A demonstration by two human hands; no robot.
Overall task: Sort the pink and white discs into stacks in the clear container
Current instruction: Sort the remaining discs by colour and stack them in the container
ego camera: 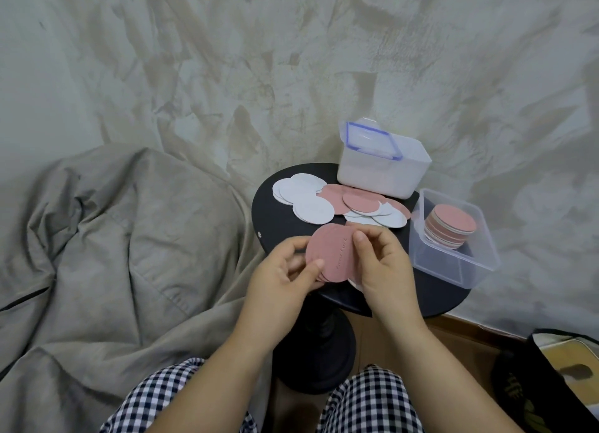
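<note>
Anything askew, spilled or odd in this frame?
Nothing is spilled or damaged. The stack in the clear container leans, with disc edges stepped rather than flush. That container's near corner overhangs the black table. Both the left hand and right hand hold pink discs.

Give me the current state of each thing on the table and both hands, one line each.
Clear container: open, upright, at the table's right edge.
Stack inside it: pink disc on top, leaning slightly.
White tub: lid resting loose and tilted on top.
Loose discs: pink and white, overlapping flat on the table.
Held discs: pink bunch, gripped by both hands.
Left hand: holding the bunch.
Right hand: holding the bunch.
</note>
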